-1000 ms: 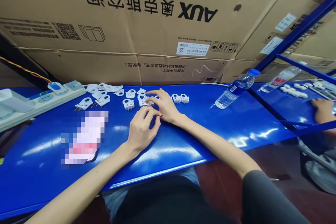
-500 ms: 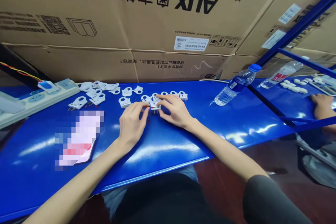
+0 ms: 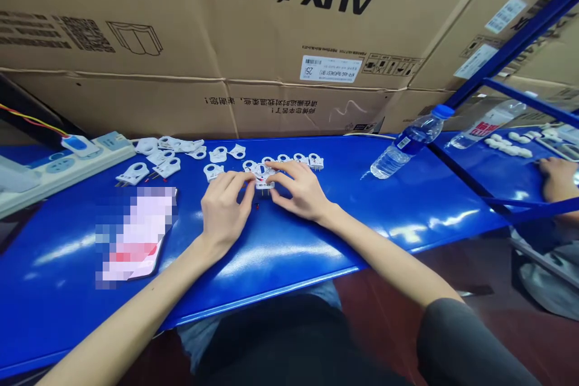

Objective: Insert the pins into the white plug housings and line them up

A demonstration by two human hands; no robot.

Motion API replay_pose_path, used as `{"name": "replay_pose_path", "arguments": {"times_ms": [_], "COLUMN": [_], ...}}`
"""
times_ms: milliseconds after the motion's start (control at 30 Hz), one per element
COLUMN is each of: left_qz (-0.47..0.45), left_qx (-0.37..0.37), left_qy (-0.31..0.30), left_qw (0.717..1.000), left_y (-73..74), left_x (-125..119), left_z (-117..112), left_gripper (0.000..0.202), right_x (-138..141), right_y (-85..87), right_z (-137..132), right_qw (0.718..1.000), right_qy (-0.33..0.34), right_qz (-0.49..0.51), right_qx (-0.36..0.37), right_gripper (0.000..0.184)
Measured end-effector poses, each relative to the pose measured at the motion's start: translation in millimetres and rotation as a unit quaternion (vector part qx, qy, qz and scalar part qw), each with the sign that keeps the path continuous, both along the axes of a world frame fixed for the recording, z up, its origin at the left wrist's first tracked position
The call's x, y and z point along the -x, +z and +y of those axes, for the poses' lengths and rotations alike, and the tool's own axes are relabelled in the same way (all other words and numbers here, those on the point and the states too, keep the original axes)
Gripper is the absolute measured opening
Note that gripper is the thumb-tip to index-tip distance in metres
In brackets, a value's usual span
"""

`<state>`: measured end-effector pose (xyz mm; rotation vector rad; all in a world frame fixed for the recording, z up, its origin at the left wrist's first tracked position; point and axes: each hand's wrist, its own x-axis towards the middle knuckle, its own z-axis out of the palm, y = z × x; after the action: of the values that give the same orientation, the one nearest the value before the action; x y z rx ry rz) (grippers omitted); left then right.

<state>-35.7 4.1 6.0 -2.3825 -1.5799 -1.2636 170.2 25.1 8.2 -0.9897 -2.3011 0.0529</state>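
Note:
Between my two hands is a white plug (image 3: 264,183) with a ring-shaped handle and metal pins pointing toward me. My left hand (image 3: 224,208) pinches at its left side, thumb and fingertips together. From the right, my right hand (image 3: 301,194) grips the same plug between thumb and fingers. A tiny dark-and-red piece (image 3: 257,205) lies on the table just in front of it. Several similar plugs stand in a row behind my hands, one (image 3: 315,161) showing at the right end. Another plug (image 3: 213,172) sits behind my left hand.
More white plug parts (image 3: 167,167) are heaped at the back left, beside a power strip (image 3: 58,166). A phone (image 3: 140,235) with a blurred screen lies on the blue table (image 3: 289,253). Right are a water bottle (image 3: 409,143), a blue frame (image 3: 511,93) and another person's hand (image 3: 558,180). Cardboard (image 3: 253,36) stands behind.
The view has shifted slightly. Both hands stay around the plug, with small finger movements; the left fingertips sit slightly lower on its left side.

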Motion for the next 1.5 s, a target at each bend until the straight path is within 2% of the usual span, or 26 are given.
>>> {"name": "replay_pose_path", "arguments": {"times_ms": [200,467,700,1000,1267,1500], "left_qz": [0.012,0.037,-0.004,0.03,0.075,0.04], "left_qx": [-0.017,-0.025,-0.069,-0.124,-0.102,-0.06], "left_qy": [0.027,0.024,0.022,0.017,0.015,-0.004], "left_qw": [0.999,0.999,0.997,0.992,0.992,0.997], "left_y": [0.3,-2.2,-1.1,-4.9,-4.5,-5.4], "left_x": [-0.9,-0.1,-1.1,1.1,2.4,-0.3], "left_z": [-0.9,-0.7,0.1,2.8,1.6,0.9], "left_gripper": [0.019,0.019,0.013,0.014,0.014,0.015], "right_x": [0.0,-0.5,1.5,1.5,2.3,3.5], "right_y": [-2.1,-3.2,-1.6,-3.7,-3.9,-2.5], "right_z": [-1.1,-0.2,-1.9,-0.1,-1.5,-3.2], "right_qw": [1.0,1.0,0.999,0.996,0.998,0.993], "right_qy": [0.004,0.007,0.011,0.022,0.025,0.02], "right_qz": [0.004,0.011,0.008,0.039,0.053,0.116], "right_qx": [-0.011,-0.02,-0.03,-0.074,-0.025,0.006], "right_gripper": [0.02,0.02,0.019,0.015,0.015,0.015]}}
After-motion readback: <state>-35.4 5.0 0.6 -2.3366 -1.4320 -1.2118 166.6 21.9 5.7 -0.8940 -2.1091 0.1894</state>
